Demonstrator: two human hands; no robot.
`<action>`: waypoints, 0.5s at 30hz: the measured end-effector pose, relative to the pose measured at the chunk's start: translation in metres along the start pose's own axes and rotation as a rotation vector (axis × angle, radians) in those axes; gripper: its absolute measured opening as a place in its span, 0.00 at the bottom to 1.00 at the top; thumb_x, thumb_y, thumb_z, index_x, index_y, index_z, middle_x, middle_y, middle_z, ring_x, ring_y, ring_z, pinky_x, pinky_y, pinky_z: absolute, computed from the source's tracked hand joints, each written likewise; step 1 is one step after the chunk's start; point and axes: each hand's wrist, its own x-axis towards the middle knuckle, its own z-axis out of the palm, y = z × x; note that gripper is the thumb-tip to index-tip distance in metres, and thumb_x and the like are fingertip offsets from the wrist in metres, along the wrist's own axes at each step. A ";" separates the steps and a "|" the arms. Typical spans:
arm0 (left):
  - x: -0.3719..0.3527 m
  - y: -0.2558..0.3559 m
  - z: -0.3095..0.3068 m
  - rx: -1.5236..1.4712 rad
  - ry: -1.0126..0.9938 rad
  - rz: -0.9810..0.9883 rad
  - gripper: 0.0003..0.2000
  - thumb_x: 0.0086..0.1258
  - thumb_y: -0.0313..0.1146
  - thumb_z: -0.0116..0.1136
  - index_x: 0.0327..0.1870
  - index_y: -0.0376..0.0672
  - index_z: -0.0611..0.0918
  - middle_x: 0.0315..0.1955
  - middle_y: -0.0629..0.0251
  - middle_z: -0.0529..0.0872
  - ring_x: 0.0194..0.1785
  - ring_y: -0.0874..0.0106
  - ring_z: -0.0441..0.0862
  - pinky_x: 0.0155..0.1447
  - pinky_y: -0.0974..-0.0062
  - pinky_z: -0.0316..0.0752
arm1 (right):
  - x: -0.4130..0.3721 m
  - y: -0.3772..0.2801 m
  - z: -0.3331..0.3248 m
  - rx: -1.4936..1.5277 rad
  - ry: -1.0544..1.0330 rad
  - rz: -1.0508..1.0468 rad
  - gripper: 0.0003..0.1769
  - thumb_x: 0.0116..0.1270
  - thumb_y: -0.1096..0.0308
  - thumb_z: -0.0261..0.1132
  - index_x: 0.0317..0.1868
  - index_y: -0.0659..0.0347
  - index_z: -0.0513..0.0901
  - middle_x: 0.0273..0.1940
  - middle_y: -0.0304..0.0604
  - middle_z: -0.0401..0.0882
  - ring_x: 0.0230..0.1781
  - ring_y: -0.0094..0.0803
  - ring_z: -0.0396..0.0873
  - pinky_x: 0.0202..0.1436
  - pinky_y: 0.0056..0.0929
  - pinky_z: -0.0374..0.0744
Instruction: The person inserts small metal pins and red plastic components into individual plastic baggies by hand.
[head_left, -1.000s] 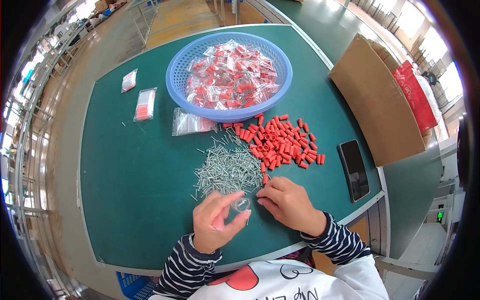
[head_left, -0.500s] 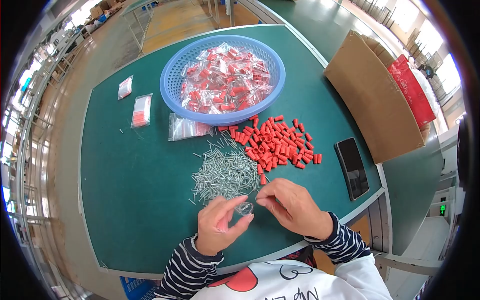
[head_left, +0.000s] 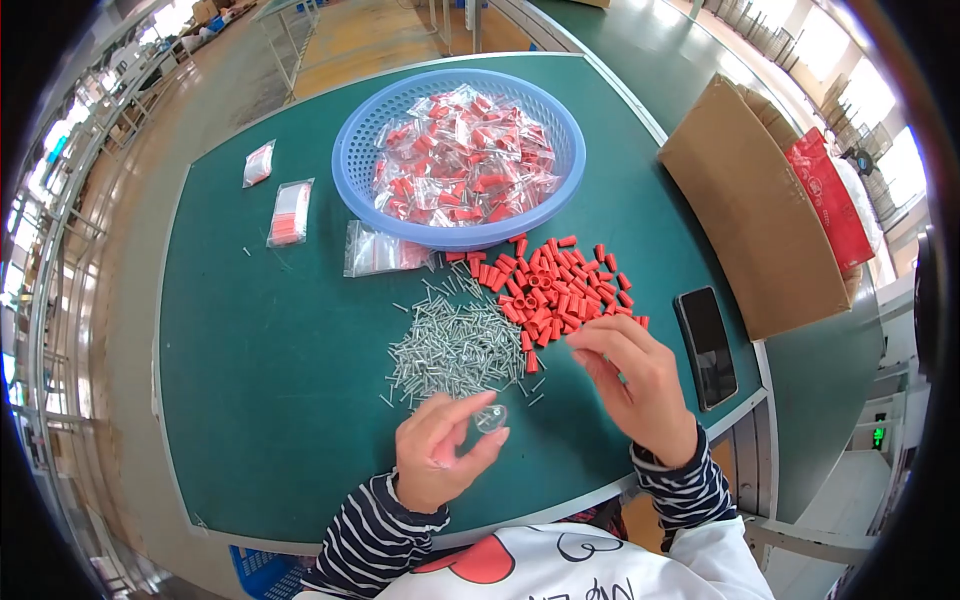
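My left hand (head_left: 447, 450) pinches a small clear plastic bag (head_left: 490, 418) between thumb and fingers, its mouth spread into a ring. Some small metal screws seem to show inside it. My right hand (head_left: 640, 385) is raised at the near right edge of the pile of red plastic caps (head_left: 545, 290), fingers loosely bent and apart, with nothing visible in them. Between the left hand and the caps lies a heap of small silver screws (head_left: 455, 345).
Behind the piles stands a blue basket (head_left: 350, 190) full of filled bags (head_left: 465, 160). Packs of bags lie at left (head_left: 290, 213) and by the basket (head_left: 380, 250). A phone (head_left: 707, 345) and a cardboard box (head_left: 745, 200) are at the right of the green table (head_left: 270, 400).
My right hand has moved away from the bag, up and to the right toward the red caps, and its fingers have parted. My left hand still holds the bag in place.
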 end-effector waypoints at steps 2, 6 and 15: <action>-0.002 -0.001 0.003 -0.046 -0.013 -0.011 0.20 0.52 0.21 0.73 0.50 0.36 0.86 0.23 0.73 0.71 0.25 0.82 0.64 0.29 0.83 0.58 | -0.001 0.022 0.010 -0.080 -0.077 0.018 0.17 0.60 0.78 0.69 0.50 0.61 0.83 0.43 0.47 0.80 0.45 0.43 0.81 0.44 0.38 0.81; -0.006 -0.006 0.007 -0.057 -0.035 -0.011 0.20 0.53 0.22 0.73 0.50 0.36 0.86 0.24 0.72 0.72 0.25 0.82 0.66 0.30 0.83 0.59 | 0.001 0.031 0.034 -0.088 -0.146 0.078 0.17 0.58 0.79 0.70 0.49 0.61 0.83 0.48 0.44 0.78 0.45 0.42 0.81 0.43 0.37 0.80; -0.005 -0.003 0.007 -0.044 -0.049 -0.042 0.21 0.53 0.23 0.74 0.51 0.38 0.86 0.24 0.71 0.73 0.26 0.81 0.66 0.30 0.82 0.61 | 0.006 0.037 0.041 -0.292 -0.297 -0.008 0.09 0.65 0.73 0.65 0.46 0.63 0.82 0.45 0.45 0.76 0.38 0.43 0.82 0.37 0.39 0.80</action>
